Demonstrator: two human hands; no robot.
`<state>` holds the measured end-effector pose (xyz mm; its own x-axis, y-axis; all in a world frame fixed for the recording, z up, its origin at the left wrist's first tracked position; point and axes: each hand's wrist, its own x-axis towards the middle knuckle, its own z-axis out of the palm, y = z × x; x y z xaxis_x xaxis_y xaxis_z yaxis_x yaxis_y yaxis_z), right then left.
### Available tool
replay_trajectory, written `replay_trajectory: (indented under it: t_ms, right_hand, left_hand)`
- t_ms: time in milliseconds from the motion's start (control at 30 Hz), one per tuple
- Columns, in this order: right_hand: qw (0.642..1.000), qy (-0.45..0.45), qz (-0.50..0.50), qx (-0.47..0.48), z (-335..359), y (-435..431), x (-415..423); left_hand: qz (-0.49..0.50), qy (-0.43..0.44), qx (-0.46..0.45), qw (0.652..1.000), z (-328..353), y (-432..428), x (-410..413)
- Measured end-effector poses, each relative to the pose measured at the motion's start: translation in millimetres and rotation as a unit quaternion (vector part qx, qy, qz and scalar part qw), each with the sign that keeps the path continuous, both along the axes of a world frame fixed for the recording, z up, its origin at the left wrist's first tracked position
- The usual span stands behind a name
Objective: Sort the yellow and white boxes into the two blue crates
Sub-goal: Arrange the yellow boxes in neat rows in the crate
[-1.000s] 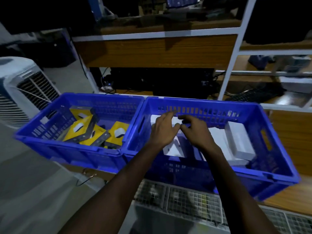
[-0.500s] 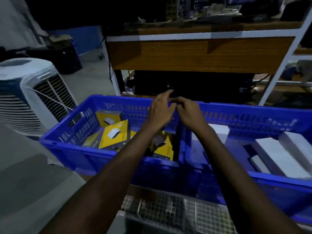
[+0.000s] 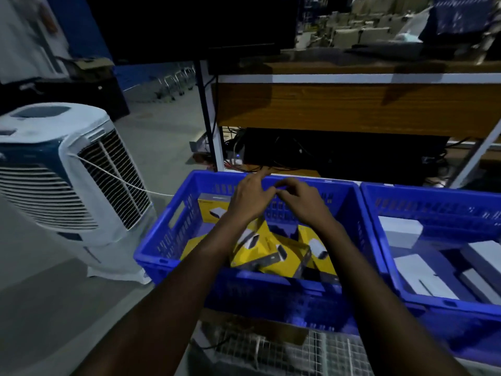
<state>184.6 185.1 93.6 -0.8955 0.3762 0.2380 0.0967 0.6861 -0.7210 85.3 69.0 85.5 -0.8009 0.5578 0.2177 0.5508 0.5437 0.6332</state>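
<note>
Two blue crates stand side by side. The left crate [image 3: 173, 221] holds several yellow boxes [image 3: 253, 255] lying jumbled. The right crate [image 3: 406, 189] holds several white boxes [image 3: 423, 275]. Both my hands hover over the far half of the left crate with their fingertips meeting. My left hand [image 3: 250, 198] has its index finger stretched out and the other fingers relaxed. My right hand [image 3: 301, 203] has its fingers curled. I see no box in either hand.
A white air cooler [image 3: 67, 169] stands on the floor left of the crates, a cord running from it. Behind the crates is a wooden shelf unit [image 3: 352, 107] with white posts and cables below. A wire mesh rack [image 3: 311, 351] lies under the crates' near edge.
Both hands left the white boxes in the right crate and moved left together, now over the yellow boxes. The view has swung left and up.
</note>
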Motion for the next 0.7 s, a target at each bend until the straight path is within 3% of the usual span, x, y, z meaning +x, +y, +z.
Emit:
replay_trajectory:
  t_ms: [300,533,700]
  right_hand:
    - [0.995,-0.082,0.042,0.023,-16,-6,-25]
    - [0.987,-0.140,0.080,-0.021,-30,1,-46]
    - [0.977,-0.191,0.054,-0.079,-45,16,-56]
  left_hand:
    - [-0.010,-0.070,0.002,0.998,-15,-13,-23]
    - [-0.001,-0.098,-0.033,0.995,-35,-32,-42]
    - [-0.075,-0.128,-0.092,0.985,-56,-42,-73]
